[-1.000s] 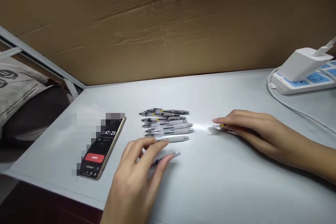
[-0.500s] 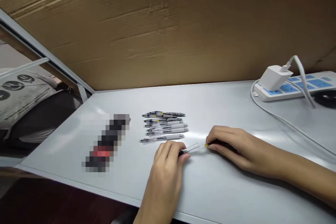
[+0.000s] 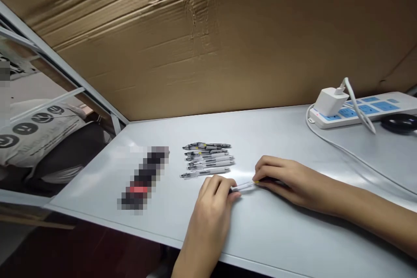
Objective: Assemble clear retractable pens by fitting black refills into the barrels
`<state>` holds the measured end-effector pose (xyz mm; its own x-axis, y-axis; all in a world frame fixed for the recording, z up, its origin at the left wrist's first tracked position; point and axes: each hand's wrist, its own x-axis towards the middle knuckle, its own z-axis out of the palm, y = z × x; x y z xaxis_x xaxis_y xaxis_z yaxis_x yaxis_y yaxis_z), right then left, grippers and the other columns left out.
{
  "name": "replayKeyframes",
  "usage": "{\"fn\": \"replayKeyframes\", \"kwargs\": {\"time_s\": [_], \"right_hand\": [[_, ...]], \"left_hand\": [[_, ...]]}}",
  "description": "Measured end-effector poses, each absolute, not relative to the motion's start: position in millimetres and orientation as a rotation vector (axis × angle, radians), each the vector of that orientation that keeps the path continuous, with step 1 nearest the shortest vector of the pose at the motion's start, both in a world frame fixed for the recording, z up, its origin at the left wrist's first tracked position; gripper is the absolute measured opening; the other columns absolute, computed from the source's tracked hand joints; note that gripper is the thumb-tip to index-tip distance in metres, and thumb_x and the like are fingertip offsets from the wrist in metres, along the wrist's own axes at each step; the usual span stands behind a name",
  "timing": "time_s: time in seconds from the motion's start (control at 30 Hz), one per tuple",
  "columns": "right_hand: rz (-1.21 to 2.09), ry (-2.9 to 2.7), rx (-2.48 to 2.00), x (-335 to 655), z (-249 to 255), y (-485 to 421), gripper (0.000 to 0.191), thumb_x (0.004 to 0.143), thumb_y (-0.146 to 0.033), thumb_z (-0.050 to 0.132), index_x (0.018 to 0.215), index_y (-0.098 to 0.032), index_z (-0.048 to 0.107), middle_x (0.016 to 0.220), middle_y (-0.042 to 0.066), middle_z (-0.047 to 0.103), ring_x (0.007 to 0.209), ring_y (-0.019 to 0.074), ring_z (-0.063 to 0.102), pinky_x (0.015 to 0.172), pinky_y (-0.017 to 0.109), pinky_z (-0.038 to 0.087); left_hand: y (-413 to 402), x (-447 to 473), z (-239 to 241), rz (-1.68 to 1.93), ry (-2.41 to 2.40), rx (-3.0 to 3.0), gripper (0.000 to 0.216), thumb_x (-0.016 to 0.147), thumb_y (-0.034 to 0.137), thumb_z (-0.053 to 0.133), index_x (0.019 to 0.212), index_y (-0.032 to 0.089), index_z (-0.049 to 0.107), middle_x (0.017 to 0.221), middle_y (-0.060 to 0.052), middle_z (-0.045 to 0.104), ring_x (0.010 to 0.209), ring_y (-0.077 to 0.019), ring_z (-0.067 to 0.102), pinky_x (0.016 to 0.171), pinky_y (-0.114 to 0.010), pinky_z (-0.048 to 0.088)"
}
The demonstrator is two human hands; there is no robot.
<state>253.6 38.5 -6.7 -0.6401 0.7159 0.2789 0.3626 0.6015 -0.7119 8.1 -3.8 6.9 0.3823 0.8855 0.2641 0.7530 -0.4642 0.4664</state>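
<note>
My left hand (image 3: 211, 210) rests on the white table, its thumb and fingers pinched on a clear pen barrel (image 3: 242, 186) with a dark end by the fingertips. At the barrel's right end, my right hand (image 3: 286, 178) is closed on a pen part (image 3: 256, 182) that shows a yellow bit; the rest of it is hidden under the fingers. A thin pale piece runs along inside the clear barrel between the hands. Just beyond my left hand lie several clear and grey click pens (image 3: 210, 163), side by side in a loose row.
Left of the pens is a blurred-out dark and red item (image 3: 143, 180). A white power strip (image 3: 368, 108) with a plugged-in charger (image 3: 330, 102) sits at the back right, its cable (image 3: 352, 150) trailing along the right side. Near it lies a black object (image 3: 399, 122). Cardboard (image 3: 247, 43) walls the back.
The clear barrel and the yellow-ended part have come together, closing most of the gap between my hands. The view has shifted slightly; the pens in the row stay put.
</note>
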Motion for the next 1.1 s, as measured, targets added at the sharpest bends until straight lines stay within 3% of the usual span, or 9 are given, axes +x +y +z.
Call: {"fn": "replayKeyframes", "kwargs": {"time_s": [0.13, 0.37, 0.53, 0.63, 0.77, 0.93, 1.1], "right_hand": [[0.875, -2.234, -0.792, 252.7, -10.6, 38.6, 0.020, 0.104, -0.023, 0.052, 0.111, -0.022, 0.070, 0.101, 0.007, 0.068, 0.087, 0.0163, 0.067, 0.078, 0.027, 0.053], [1.099, -2.006, -1.005, 253.0, -14.5, 41.6, 0.022, 0.094, -0.041, 0.071, 0.106, -0.024, 0.076, 0.087, 0.004, 0.079, 0.081, 0.0206, 0.075, 0.077, 0.031, 0.058], [1.082, -2.032, -0.961, 254.2, -14.0, 40.4, 0.025, 0.091, -0.045, 0.075, 0.105, -0.024, 0.078, 0.094, 0.006, 0.076, 0.084, 0.0212, 0.073, 0.077, 0.031, 0.058], [1.113, -2.092, -0.901, 256.2, -9.7, 40.5, 0.025, 0.092, -0.042, 0.074, 0.111, -0.026, 0.077, 0.102, 0.008, 0.071, 0.091, 0.0215, 0.071, 0.081, 0.032, 0.057], [1.197, -2.179, -0.910, 259.8, -5.3, 40.9, 0.027, 0.102, -0.031, 0.059, 0.126, -0.029, 0.070, 0.109, 0.007, 0.067, 0.097, 0.0195, 0.068, 0.085, 0.032, 0.056], [1.206, -2.041, -0.927, 254.1, -4.6, 37.6, 0.018, 0.099, -0.036, 0.064, 0.110, -0.026, 0.075, 0.104, 0.007, 0.071, 0.095, 0.0199, 0.070, 0.083, 0.031, 0.057], [1.296, -1.826, -1.022, 245.4, -2.3, 33.8, 0.022, 0.096, -0.044, 0.067, 0.100, -0.024, 0.076, 0.098, 0.007, 0.072, 0.087, 0.0208, 0.070, 0.076, 0.032, 0.060]], "left_hand": [[-5.2, 8.4, 4.8, 0.697, 1.428, 2.463, 0.017, 0.099, 0.011, 0.057, 0.109, 0.022, 0.066, 0.100, -0.004, 0.064, 0.093, -0.0217, 0.062, 0.077, -0.034, 0.056], [-6.7, 14.7, 2.0, 0.682, 1.375, 2.607, 0.030, 0.096, 0.011, 0.063, 0.123, 0.024, 0.066, 0.092, -0.003, 0.060, 0.081, -0.0193, 0.060, 0.068, -0.031, 0.055], [-6.4, 21.0, 0.8, 0.652, 1.379, 2.620, 0.029, 0.097, 0.014, 0.062, 0.123, 0.024, 0.067, 0.091, -0.003, 0.061, 0.079, -0.0185, 0.059, 0.068, -0.030, 0.055], [-6.2, 24.0, 0.4, 0.639, 1.395, 2.598, 0.024, 0.096, 0.012, 0.063, 0.117, 0.024, 0.069, 0.089, -0.003, 0.061, 0.077, -0.0186, 0.059, 0.068, -0.031, 0.055], [-7.2, 25.2, -0.1, 0.637, 1.440, 2.547, 0.022, 0.095, 0.011, 0.063, 0.113, 0.023, 0.069, 0.089, -0.002, 0.062, 0.078, -0.0188, 0.061, 0.068, -0.031, 0.056], [-8.3, 22.1, -1.2, 0.707, 1.378, 2.550, 0.031, 0.097, 0.006, 0.055, 0.121, 0.021, 0.067, 0.090, -0.003, 0.066, 0.078, -0.0185, 0.063, 0.068, -0.029, 0.055], [-7.6, 19.7, -1.6, 0.807, 1.323, 2.488, 0.030, 0.100, 0.007, 0.050, 0.122, 0.021, 0.066, 0.094, -0.004, 0.068, 0.082, -0.0190, 0.066, 0.071, -0.029, 0.056]]}}
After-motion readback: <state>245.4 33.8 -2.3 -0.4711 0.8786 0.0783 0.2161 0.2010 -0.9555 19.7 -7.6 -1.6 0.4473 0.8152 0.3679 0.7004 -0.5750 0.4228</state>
